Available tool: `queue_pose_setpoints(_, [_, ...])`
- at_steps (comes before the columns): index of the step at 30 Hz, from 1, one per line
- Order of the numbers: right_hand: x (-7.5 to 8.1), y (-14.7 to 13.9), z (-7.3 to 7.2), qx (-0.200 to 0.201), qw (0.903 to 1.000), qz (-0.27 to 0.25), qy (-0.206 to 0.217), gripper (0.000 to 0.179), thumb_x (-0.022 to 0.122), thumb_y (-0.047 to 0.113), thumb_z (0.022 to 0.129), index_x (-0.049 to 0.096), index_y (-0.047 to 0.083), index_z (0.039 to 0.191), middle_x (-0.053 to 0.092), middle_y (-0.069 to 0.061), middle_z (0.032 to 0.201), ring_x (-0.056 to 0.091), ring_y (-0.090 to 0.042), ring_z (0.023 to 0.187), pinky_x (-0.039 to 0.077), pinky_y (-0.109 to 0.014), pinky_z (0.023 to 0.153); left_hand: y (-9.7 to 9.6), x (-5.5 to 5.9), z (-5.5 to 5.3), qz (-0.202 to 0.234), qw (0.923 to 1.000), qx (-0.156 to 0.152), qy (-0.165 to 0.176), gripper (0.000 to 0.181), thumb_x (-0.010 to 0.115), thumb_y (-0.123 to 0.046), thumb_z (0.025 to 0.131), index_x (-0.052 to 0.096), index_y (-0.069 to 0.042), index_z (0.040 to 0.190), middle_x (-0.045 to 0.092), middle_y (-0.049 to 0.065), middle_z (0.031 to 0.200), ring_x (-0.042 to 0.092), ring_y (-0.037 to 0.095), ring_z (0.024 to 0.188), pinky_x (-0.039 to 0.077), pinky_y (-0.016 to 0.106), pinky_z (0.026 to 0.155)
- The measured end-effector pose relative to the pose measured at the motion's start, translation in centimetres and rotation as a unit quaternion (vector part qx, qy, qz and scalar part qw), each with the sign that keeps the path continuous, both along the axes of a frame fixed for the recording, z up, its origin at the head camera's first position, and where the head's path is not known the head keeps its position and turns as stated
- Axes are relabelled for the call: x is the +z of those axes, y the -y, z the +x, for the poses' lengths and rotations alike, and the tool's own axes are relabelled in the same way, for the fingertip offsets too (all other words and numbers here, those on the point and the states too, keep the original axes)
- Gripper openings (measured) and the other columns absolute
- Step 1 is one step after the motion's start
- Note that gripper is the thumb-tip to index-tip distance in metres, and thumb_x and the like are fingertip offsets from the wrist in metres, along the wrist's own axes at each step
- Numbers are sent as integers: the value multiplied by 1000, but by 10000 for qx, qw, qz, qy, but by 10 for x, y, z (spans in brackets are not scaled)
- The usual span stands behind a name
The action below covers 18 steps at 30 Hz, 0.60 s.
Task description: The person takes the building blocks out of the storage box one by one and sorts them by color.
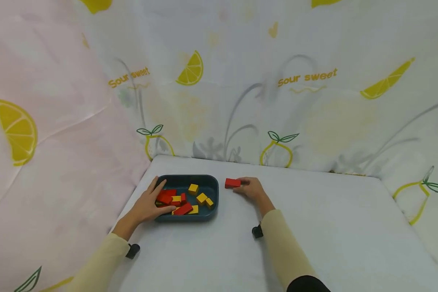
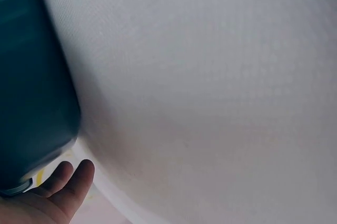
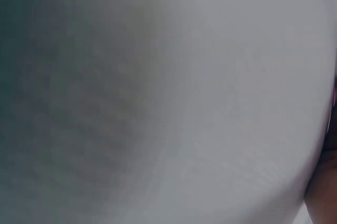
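A dark teal tray with rounded corners stands on the table, holding several red and yellow blocks. My left hand rests at the tray's left side, fingers spread over the rim and thumb reaching above the blocks inside. In the left wrist view, two straight fingers show beside the tray's outer wall. Right of the tray, my right hand pinches a red rectangular block by its right end, low over the table. The right wrist view catches only an edge of that hand.
A white cloth covers the table. Behind it hangs a pale curtain printed with lemons and lettering, which continues along the left side. Red blocks crowd the tray's left half; yellow cubes lie toward its right.
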State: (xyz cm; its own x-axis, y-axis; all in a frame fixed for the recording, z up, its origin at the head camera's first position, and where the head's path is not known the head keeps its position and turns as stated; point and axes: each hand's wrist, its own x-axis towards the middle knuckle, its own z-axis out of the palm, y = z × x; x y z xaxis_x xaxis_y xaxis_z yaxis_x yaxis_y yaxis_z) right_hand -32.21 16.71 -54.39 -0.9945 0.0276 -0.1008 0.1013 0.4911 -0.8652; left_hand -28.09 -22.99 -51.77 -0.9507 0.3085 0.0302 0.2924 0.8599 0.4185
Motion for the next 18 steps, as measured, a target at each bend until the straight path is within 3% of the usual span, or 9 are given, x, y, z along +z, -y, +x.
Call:
queue_pose_setpoints(10, [0,-4,-2,44,9999,50,129,50,83,22,79,68,9,125,65,-12,130,55,-27,120,42,-45,107,-2,0,-1,38,10000,-16,89,108,70,-68,77,24,-12,157,9,22,165,35,54,137,35,71,104])
queue_pose_setpoints(14, [4,-3,-1,-9,9992,-259,290,58,82,29,81,63,10,132,65,-12,126,59,-22,97,50,-34,87,-1,0,-3,9,9999,-9,105,109,70,-68,77,22,-13,158,8,21,165,35,53,137,36,70,104])
queue_pose_setpoints(18, [8,0,1,-48,9976,-538,438,59,80,35,83,61,9,133,66,-12,118,61,-17,82,49,-25,70,1,2,-3,-65,9999,-17,132,112,69,-71,75,20,-13,158,7,20,165,36,53,136,38,69,104])
